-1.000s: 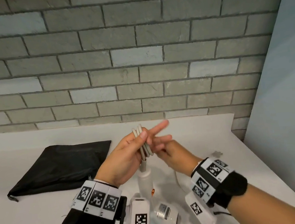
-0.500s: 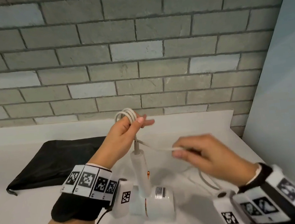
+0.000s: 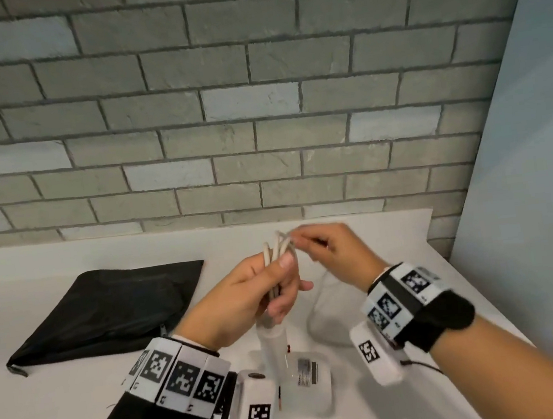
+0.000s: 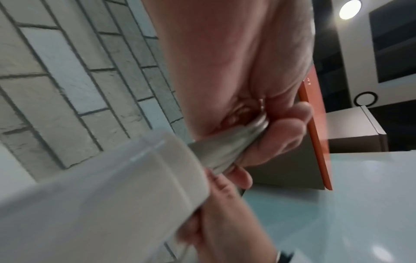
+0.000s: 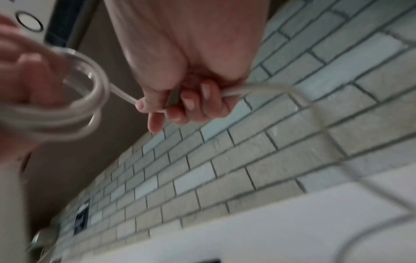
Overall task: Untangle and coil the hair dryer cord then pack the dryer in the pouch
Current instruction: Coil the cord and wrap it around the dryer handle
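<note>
We see the left hand [image 3: 244, 299] raised above the white table [image 3: 66, 405], its fingers and thumb curled round a bundle of white cord [image 3: 279, 264] loops that stand up out of the fist. The thumb presses the loops against the fingers. From the left wrist view the same hand [image 4: 236, 89] clamps the gathered strands [image 4: 227, 147] just where they leave the end of the dryer's handle [image 4: 108, 192].

The right hand [image 3: 335, 254] sits just to the right of the bundle and a little farther away, thumb and fingertips pinching one strand at the top of the loops. In the right wrist view its fingers [image 5: 191, 99] are bent round the cord [image 5: 247, 89], which runs on past the hand and trails down in a slack curve toward the table; the coil in the other hand [image 5: 33, 89] shows blurred at the left.

The hair dryer [image 3: 298, 379] stands below the left hand, its white body on the table at the near edge and its handle rising toward the fist. A loose length of cord lies curved on the table to its right.

The black pouch [image 3: 114, 310] lies flat on the table to the left, well apart from the dryer. A grey brick wall [image 3: 256, 108] runs along the far side.
</note>
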The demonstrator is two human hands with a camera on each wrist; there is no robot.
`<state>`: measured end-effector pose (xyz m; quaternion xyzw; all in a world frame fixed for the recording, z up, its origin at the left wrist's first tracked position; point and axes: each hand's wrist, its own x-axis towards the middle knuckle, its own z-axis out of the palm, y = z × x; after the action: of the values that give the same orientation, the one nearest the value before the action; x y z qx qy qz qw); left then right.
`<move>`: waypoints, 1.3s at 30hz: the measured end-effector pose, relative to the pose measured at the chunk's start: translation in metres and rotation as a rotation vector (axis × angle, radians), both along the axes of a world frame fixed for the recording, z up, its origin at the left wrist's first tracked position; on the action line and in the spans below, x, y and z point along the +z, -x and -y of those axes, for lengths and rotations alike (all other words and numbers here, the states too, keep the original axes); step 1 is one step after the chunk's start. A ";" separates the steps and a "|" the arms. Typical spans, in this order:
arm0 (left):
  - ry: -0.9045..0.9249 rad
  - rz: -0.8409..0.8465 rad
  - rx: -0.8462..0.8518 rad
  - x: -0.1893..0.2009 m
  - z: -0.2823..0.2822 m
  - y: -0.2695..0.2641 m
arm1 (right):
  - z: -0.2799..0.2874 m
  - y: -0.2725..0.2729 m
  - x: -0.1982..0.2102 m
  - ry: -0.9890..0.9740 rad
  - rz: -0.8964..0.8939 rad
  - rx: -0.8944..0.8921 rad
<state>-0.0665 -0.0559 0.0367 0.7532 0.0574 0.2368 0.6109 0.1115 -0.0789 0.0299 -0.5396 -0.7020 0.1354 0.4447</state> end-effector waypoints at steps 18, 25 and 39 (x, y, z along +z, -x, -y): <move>-0.127 -0.208 0.133 0.014 0.000 0.000 | 0.050 0.024 0.030 -0.250 0.125 0.052; 0.011 -0.088 -0.101 0.008 -0.010 0.004 | 0.033 0.018 0.027 0.090 0.072 0.213; 0.096 0.025 0.274 0.001 -0.001 -0.008 | 0.032 -0.005 0.015 -0.182 0.036 -0.098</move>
<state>-0.0583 -0.0553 0.0379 0.7051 0.1631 0.3244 0.6091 0.1161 -0.1111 0.0447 -0.5330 -0.6922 0.0393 0.4851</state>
